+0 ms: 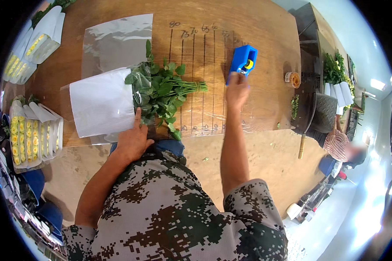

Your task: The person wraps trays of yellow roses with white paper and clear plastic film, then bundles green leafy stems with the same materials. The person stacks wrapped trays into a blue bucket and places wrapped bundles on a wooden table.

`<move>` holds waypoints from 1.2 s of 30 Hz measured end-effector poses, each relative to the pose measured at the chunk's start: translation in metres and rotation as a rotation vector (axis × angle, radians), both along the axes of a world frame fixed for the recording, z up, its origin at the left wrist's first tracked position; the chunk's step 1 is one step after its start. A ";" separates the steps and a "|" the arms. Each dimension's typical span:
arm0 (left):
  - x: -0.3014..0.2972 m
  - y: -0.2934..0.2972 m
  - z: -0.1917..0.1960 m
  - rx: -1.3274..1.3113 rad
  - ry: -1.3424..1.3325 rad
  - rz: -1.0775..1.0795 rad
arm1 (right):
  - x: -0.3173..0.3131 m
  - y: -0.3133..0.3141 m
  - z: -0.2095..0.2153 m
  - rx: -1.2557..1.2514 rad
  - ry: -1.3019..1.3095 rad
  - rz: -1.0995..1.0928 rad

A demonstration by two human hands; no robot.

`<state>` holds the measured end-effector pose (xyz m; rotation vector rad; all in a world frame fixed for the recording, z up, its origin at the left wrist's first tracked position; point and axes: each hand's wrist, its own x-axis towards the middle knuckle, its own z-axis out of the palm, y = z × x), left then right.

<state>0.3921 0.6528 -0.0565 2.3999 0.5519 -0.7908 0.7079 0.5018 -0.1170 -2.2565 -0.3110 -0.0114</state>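
A bouquet of leafy green stems (165, 89) lies across the wooden table, its cut ends pointing right. White corrugated paper (102, 104) and clear film wrap its left end, so the flower heads are hidden. My left hand (133, 141) rests on the near edge of this wrap, index finger stretched out and thumb apart. Farther right stands a blue tape dispenser (249, 53) with a yellow-cored roll. The fingers of my right hand (238, 91) are pinched together at its near end, where the tape comes off; the strip itself is too small to see.
Beneath the bouquet lies a clear plastic sheet (113, 43). Dark measuring lines mark the table (265, 104). A small jar (292, 79) sits near its right edge. Wrapped yellow roses (24, 135) stand at the left. Another person (336, 145) is at the far right.
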 end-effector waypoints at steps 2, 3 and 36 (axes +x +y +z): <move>0.006 -0.001 0.000 0.014 0.007 -0.015 | 0.062 -0.037 -0.023 -0.175 -0.123 -0.192; 0.008 -0.001 0.000 0.016 -0.001 -0.018 | 0.089 -0.052 -0.037 -0.258 -0.132 -0.270; 0.005 -0.016 -0.018 -0.033 -0.058 0.111 | -0.159 0.099 0.043 0.152 1.066 0.762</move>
